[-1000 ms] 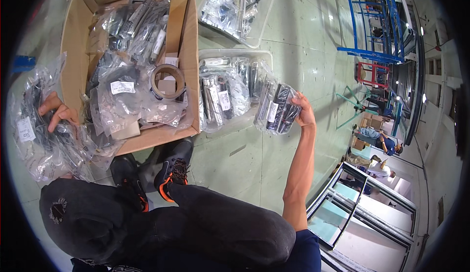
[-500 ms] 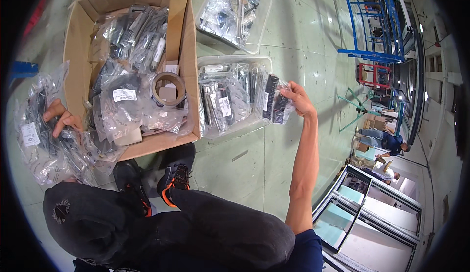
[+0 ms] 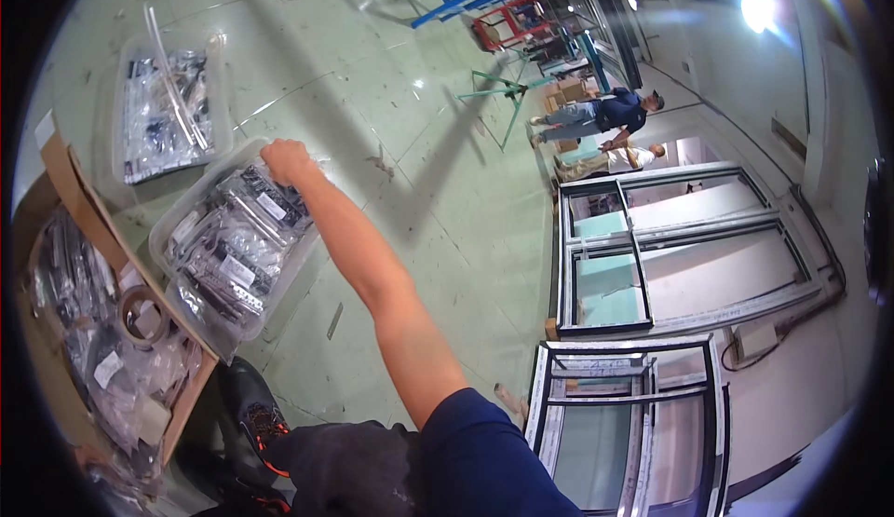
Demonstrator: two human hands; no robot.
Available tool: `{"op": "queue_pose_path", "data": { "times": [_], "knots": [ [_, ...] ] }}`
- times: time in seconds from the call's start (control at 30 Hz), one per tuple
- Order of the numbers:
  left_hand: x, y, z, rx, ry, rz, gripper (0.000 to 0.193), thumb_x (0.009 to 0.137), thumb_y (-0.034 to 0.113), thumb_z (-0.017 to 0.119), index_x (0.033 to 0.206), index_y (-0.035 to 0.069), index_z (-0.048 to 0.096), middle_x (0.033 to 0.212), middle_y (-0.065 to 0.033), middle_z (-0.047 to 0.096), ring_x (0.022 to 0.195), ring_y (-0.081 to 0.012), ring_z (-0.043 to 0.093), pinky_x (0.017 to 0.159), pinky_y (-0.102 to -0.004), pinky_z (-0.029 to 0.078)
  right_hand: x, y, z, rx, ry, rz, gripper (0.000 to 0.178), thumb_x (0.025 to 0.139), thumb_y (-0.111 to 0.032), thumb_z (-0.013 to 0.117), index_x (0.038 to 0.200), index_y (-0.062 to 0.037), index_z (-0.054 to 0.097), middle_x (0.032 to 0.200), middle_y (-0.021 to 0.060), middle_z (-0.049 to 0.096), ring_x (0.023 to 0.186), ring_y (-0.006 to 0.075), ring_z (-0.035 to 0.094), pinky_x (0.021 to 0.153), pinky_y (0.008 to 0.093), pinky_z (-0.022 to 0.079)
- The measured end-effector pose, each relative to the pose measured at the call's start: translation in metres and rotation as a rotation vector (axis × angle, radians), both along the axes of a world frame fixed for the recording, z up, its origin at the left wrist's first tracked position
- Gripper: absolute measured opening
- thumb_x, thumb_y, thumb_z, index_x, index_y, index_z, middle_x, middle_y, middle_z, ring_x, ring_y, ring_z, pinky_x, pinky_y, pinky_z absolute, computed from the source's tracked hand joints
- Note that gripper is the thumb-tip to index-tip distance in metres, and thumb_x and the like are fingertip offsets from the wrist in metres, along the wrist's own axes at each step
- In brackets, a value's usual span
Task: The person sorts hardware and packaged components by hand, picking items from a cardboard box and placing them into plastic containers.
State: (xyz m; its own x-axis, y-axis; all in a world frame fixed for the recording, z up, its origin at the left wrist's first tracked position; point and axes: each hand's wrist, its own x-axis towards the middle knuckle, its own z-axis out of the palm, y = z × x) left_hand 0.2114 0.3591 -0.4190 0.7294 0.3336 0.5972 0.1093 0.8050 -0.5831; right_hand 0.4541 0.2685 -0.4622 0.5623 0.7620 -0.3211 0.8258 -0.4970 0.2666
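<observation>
My right hand (image 3: 287, 161) is closed at the far right corner of a clear plastic bin (image 3: 160, 228), its fingers curled over the rim. Small plastic bags of metal and black parts (image 3: 237, 251) fill that bin, several with white labels. To its left stands an open cardboard box (image 3: 182, 331) full of more bagged parts, partly cut off by the picture's dark rim. A roll of tape (image 3: 140, 317) lies on top of the bags in the box. My left hand is out of view.
A second clear bin (image 3: 223, 116) with bagged parts and a long strip stands beyond. Framed window panels (image 3: 643, 331) lean at the right. Two people (image 3: 615, 116) stand farther off, near a green stand (image 3: 503, 93), a red frame (image 3: 507, 23) and blue racks (image 3: 466, 0).
The view has swung to the right, so box and bins sit farther left. My left hand and its bags left the picture. My right hand let go of its bag and closed on the bin's rim.
</observation>
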Motion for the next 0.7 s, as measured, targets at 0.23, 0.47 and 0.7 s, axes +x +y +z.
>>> {"op": "queue_pose_path", "data": {
  "times": [0.23, 0.47, 0.7],
  "knots": [
    [0.016, -0.032, 0.001, -0.024, 0.000, -0.078, 0.027, 0.093, 0.028, 0.050, 0.105, 0.004, 0.048, 0.098, -0.0026, 0.058, 0.070, -0.0153, 0.053, 0.094, -0.0364, 0.033, -0.080, -0.021, -0.014, 0.534, -0.049, 0.328, 0.031, 0.084, -0.025, 0.058, 0.111, -0.0076, 0.056, 0.115, 0.0121, 0.055, 0.112, 0.0309, 0.050, 0.099, 0.0514, 0.036],
    [0.012, -0.047, -0.007, -0.033, 0.059, -0.084, 0.031, 0.093, 0.030, 0.050, 0.107, 0.002, 0.049, 0.098, -0.0022, 0.059, 0.069, -0.0156, 0.053, 0.094, -0.0368, 0.033, -0.188, -0.037, -0.059, 0.671, 0.452, -0.058, 0.077, 0.082, -0.049, 0.064, 0.142, -0.0097, 0.036, 0.147, 0.0215, 0.031, 0.135, 0.0388, 0.030, 0.111, 0.0462, 0.023],
    [-0.217, 0.088, -0.050, 0.126, 0.541, 0.394, 0.034, 0.094, 0.032, 0.050, 0.110, 0.001, 0.049, 0.099, -0.0019, 0.059, 0.069, -0.0159, 0.053, 0.095, -0.0373, 0.032, -0.197, -0.037, -0.067, 0.971, 0.721, -0.347, 0.072, 0.072, -0.036, 0.080, 0.123, 0.0023, 0.047, 0.113, 0.0168, 0.050, 0.104, 0.0272, 0.053, 0.090, 0.0392, 0.045]
  ]
}}
